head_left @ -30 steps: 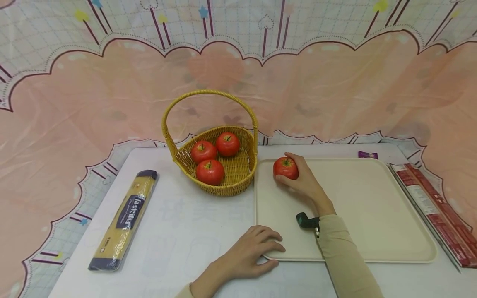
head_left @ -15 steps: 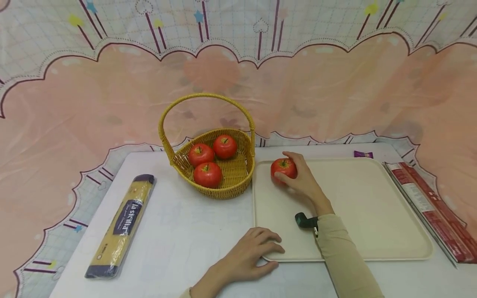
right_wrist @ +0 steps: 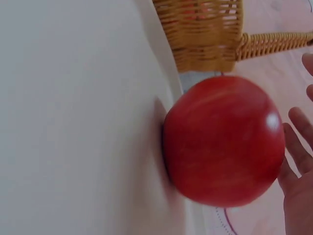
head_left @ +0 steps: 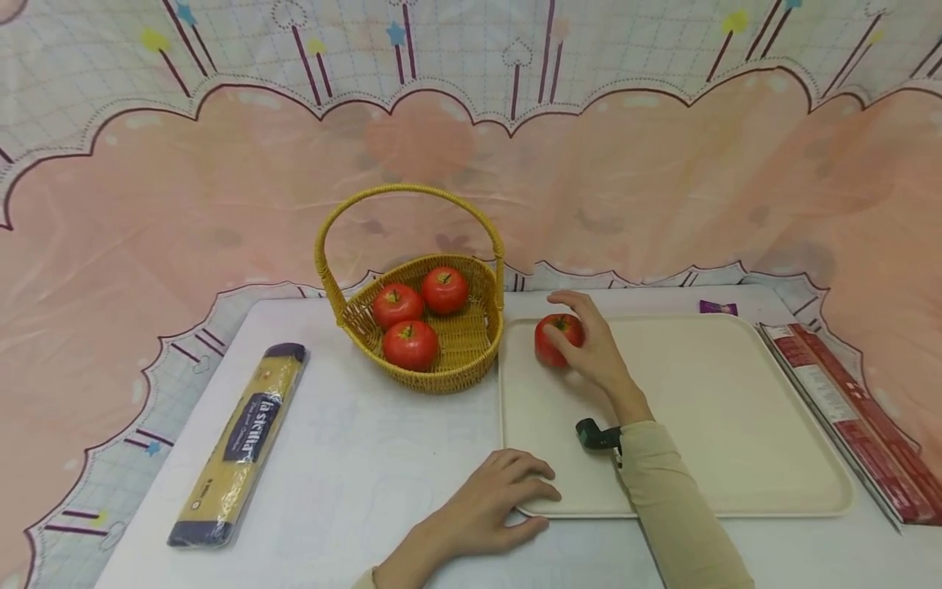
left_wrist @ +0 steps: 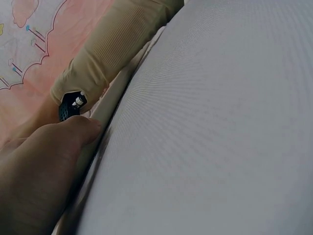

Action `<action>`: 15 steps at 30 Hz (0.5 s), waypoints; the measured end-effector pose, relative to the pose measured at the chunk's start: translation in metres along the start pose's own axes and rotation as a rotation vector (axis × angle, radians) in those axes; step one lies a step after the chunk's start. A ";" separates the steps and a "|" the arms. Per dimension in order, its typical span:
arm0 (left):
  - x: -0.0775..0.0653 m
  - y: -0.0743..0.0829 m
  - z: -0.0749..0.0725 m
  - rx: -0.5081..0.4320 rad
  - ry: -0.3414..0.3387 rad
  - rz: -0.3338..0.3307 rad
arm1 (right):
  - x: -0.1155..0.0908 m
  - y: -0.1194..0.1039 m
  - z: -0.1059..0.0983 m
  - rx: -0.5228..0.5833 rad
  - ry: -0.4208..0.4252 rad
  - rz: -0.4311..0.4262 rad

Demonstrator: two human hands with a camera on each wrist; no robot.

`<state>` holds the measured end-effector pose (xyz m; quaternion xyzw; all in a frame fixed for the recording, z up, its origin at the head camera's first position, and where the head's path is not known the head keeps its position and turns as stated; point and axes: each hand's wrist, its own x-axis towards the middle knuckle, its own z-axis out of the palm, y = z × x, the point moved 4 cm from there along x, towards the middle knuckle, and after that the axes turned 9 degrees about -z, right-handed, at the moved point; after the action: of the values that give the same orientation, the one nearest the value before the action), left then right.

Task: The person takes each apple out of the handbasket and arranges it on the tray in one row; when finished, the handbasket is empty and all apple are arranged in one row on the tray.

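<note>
Right arm: reaches in from the lower right of the head view, angled forward and to the left across the near edge of the tray (head_left: 736, 409), its tan sleeve (head_left: 677, 499) ending short of the wrist; a small dark device (head_left: 598, 435) sits at the wrist.
Right hand (head_left: 594, 348): poised around the upright red apple (head_left: 552, 352), thumb across its near side in the head view, index finger arched beyond its far side with a gap showing.
Right fingers: spread apart, not closed round the apple; whether any of them touches it cannot be told.
Apple: on the tray, near its far left corner, just beside the basket (head_left: 465, 331).
Left arm: comes in from the bottom edge, slanting forward and to the right.
Left hand (head_left: 496, 503): back upward, resting at the tray's near left corner, fingertips over that corner.
Left fingers: loosely bent and slightly spread, holding nothing; the thumb points away from them, outside the tray.
Basket: yellow, woven, handle raised, with three apples (head_left: 410, 345) grouped to the left inside.
Surface (head_left: 368, 458): white; a long yellow pack (head_left: 239, 446) lies at left, a red package (head_left: 846, 417) along the tray's right side, a purple wrapper (head_left: 717, 307) behind the tray.
</note>
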<state>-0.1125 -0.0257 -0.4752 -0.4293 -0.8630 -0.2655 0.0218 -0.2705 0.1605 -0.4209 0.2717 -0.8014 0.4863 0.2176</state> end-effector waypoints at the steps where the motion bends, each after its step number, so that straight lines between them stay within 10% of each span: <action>1: 0.000 0.000 -0.001 0.000 -0.001 -0.001 | 0.001 -0.002 0.001 0.001 -0.004 -0.013; 15: -0.001 0.000 -0.001 0.038 0.028 0.034 | 0.014 -0.022 0.018 -0.014 -0.048 -0.120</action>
<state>-0.1117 -0.0268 -0.4749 -0.4397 -0.8600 -0.2547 0.0464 -0.2686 0.1325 -0.4056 0.3295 -0.7921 0.4600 0.2290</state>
